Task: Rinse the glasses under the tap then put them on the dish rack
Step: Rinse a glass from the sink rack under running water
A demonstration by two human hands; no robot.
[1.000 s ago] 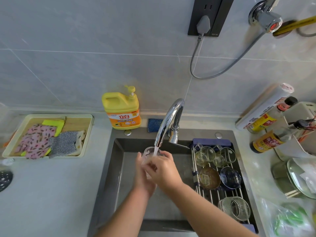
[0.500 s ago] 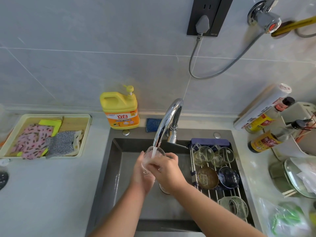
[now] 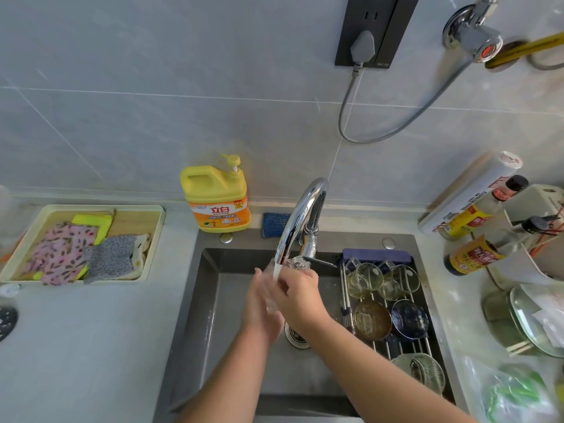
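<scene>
Both hands meet under the chrome tap (image 3: pixel 300 215), over the sink (image 3: pixel 213 331). My right hand (image 3: pixel 300 300) grips a clear glass (image 3: pixel 297 263) whose cut base pokes out above my fingers. My left hand (image 3: pixel 261 303) cups the glass from the left; the glass body is blurred and mostly hidden between the hands. Water runs from the spout onto them. The dish rack (image 3: pixel 406 340) spans the sink's right side and holds two clear mugs (image 3: pixel 366 277), an amber glass (image 3: pixel 372 320), a dark blue glass (image 3: pixel 409 319) and a ribbed glass (image 3: pixel 427 372).
A yellow detergent bottle (image 3: pixel 216 199) and a blue sponge (image 3: pixel 274 224) sit behind the sink. A tray of cloths (image 3: pixel 82 245) lies on the left counter. Sauce bottles (image 3: pixel 476 254), a roll (image 3: pixel 470 196) and a glass lid (image 3: pixel 534 322) crowd the right counter.
The glass has been turned from mouth-up under the stream to tilted with its base showing above my right hand. Both hands shifted slightly right and stay under the running water.
</scene>
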